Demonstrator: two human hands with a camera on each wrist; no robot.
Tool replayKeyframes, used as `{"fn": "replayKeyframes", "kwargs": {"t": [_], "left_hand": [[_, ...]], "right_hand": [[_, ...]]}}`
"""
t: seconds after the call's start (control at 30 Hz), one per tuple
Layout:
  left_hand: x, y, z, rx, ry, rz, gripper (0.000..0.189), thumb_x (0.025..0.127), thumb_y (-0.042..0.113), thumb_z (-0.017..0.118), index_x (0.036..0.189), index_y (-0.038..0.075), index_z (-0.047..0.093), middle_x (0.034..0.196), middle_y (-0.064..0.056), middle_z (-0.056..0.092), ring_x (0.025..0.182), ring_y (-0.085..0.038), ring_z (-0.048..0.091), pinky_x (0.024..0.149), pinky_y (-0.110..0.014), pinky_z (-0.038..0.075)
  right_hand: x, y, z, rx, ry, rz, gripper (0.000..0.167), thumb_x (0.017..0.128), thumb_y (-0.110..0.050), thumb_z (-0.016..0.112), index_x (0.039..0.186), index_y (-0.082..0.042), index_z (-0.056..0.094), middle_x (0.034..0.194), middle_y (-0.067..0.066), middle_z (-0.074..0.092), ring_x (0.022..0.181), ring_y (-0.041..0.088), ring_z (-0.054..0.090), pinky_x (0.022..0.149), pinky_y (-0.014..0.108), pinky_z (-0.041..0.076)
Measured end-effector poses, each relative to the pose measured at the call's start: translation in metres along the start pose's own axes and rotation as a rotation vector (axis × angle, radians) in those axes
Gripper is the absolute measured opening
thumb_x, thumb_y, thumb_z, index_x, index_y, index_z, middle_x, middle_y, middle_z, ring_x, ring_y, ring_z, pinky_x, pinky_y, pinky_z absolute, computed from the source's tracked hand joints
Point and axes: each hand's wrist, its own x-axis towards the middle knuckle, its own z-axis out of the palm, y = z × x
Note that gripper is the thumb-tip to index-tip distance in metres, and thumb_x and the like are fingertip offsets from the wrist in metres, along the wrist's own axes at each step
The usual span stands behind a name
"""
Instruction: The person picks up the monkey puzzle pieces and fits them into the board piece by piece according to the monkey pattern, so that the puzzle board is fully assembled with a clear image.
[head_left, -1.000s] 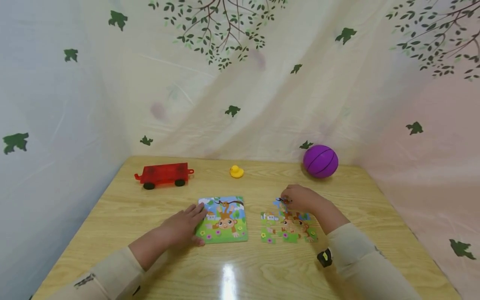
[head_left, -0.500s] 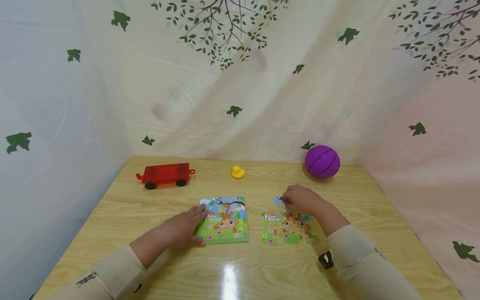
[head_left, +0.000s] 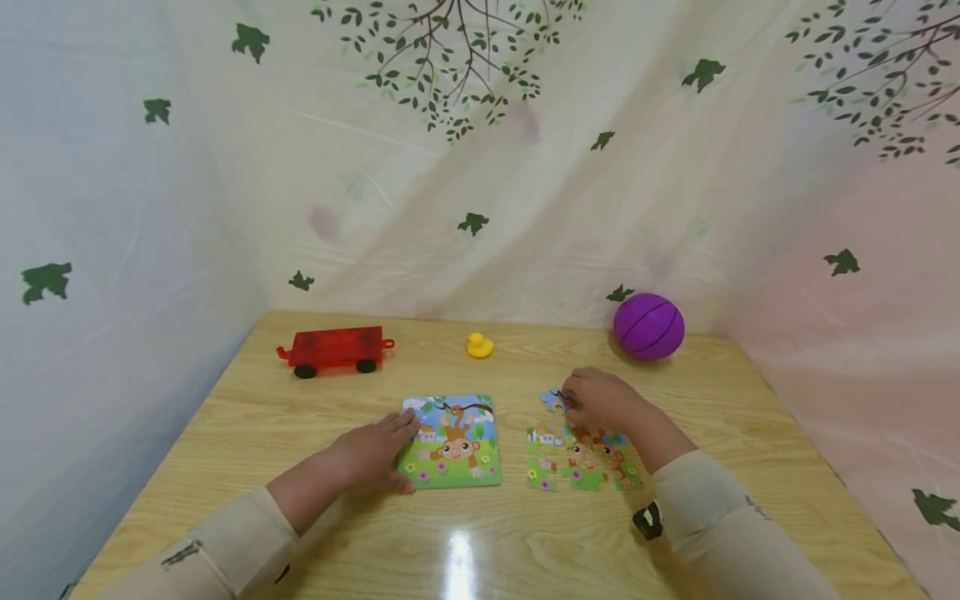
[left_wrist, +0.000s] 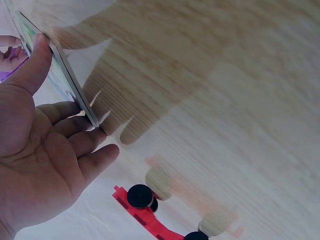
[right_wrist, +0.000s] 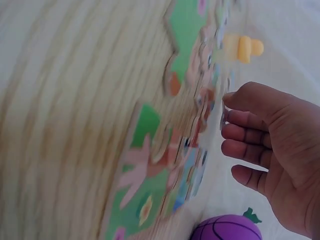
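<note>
In the head view, a square monkey picture board (head_left: pixel 450 462) lies on the table, with my left hand (head_left: pixel 367 454) resting along its left edge. The left wrist view shows that hand's thumb and fingers (left_wrist: pixel 65 112) touching the board's edge. To the right, my right hand (head_left: pixel 603 400) pinches a blue puzzle piece (head_left: pixel 553 400) with part of a brown branch on it. Its thumb and fingertips meet at a thin piece edge in the right wrist view. Just in front lie several loosely arranged puzzle pieces (head_left: pixel 585 479) of the same monkey picture, some hidden by the right hand and wrist.
At the back of the wooden table (head_left: pixel 375 550) stand a red toy wagon (head_left: pixel 337 348), a yellow rubber duck (head_left: pixel 480 346) and a purple ball (head_left: pixel 649 327). Behind them hangs a cloth backdrop (head_left: pixel 420 267) with printed leaves.
My right hand has shifted the blue puzzle piece slightly left, and a gap now shows between it and the pieces in front. My left hand stays on the board.
</note>
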Motion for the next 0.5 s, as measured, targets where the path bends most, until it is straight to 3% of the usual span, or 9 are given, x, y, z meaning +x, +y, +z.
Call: {"fn": "replayKeyframes", "kwargs": {"t": [0.17,0.37,0.5], "left_hand": [[-0.001,0.0,0.0,0.029,0.016,0.019,0.094,0.081,0.049,0.076,0.152,0.005,0.034,0.161,-0.015,0.026,0.147,-0.038,0.027,0.113,-0.053,0.035],[-0.002,0.002,-0.003,0.049,0.017,0.026,0.093,0.081,0.049,0.076,0.151,0.004,0.035,0.16,-0.016,0.027,0.146,-0.039,0.028,0.113,-0.052,0.035],[-0.001,0.002,-0.004,0.055,0.012,0.017,0.093,0.081,0.049,0.075,0.152,0.006,0.035,0.16,-0.015,0.027,0.146,-0.037,0.028,0.112,-0.052,0.036]], "right_hand": [[0.01,-0.018,-0.006,0.028,0.03,-0.042,0.028,0.092,-0.029,0.066,0.112,-0.01,0.068,0.102,0.0,0.061,0.092,0.017,0.058,0.081,0.038,0.052],[0.028,-0.046,-0.011,0.08,0.068,-0.14,0.024,0.092,-0.025,0.065,0.111,-0.01,0.067,0.102,0.002,0.061,0.086,0.013,0.054,0.077,0.033,0.051],[0.044,-0.068,-0.011,0.074,0.047,-0.174,0.027,0.093,-0.027,0.065,0.114,-0.01,0.067,0.105,0.002,0.06,0.089,0.013,0.055,0.082,0.034,0.052]]}}
